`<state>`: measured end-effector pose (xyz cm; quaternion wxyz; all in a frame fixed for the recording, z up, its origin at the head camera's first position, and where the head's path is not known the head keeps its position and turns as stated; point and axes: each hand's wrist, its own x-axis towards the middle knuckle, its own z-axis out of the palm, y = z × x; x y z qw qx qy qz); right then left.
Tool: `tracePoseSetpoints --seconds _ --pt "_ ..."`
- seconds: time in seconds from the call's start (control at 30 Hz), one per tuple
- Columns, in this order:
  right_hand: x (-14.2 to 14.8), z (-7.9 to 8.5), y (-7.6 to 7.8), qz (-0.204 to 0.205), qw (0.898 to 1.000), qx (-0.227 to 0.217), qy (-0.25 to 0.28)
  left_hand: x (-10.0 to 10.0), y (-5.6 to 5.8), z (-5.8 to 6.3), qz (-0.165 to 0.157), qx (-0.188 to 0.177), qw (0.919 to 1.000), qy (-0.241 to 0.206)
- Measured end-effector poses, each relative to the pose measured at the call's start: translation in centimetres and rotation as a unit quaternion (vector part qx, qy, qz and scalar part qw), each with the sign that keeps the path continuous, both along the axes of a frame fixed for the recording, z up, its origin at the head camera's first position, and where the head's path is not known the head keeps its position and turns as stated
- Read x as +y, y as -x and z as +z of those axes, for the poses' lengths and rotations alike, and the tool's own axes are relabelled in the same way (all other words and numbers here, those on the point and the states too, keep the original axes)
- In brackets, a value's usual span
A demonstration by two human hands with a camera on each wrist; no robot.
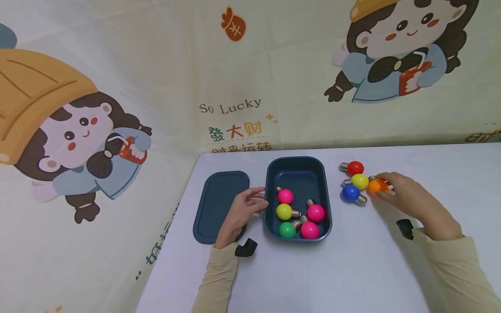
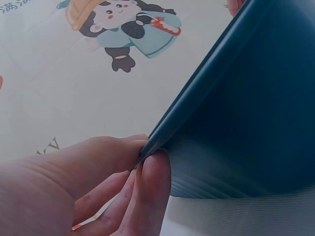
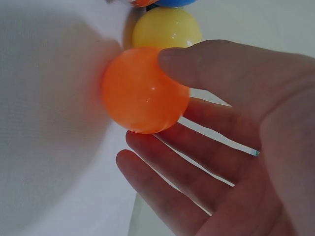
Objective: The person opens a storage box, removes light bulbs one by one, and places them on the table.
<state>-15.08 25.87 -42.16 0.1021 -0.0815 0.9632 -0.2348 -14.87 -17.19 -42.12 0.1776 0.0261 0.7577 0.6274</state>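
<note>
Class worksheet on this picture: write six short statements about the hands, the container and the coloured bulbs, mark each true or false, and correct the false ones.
1. The right hand has the orange bulb between thumb and fingers. True.
2. The left hand is holding a bulb. False: it grips the rim of the container.
3. The green bulb lies inside the container. True.
4. The container is closed. False: its lid lies beside it.
5. The red bulb lies outside the container. True.
6. The blue bulb is left of the container. False: it is to the right.
</note>
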Motion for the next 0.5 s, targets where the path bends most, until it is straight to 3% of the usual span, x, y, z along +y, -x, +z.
tracePoseSetpoints --seconds 0.13,0.5 --pt "-0.1 0.2 0.0 -0.003 1.000 0.001 0.001 -0.2 0.5 -1.5 0.015 0.008 0.9999 0.003" --pt "-0.7 1.4 -0.2 0.010 0.999 0.051 -0.008 -0.1 0.7 -1.6 0.018 0.005 0.9998 0.002"
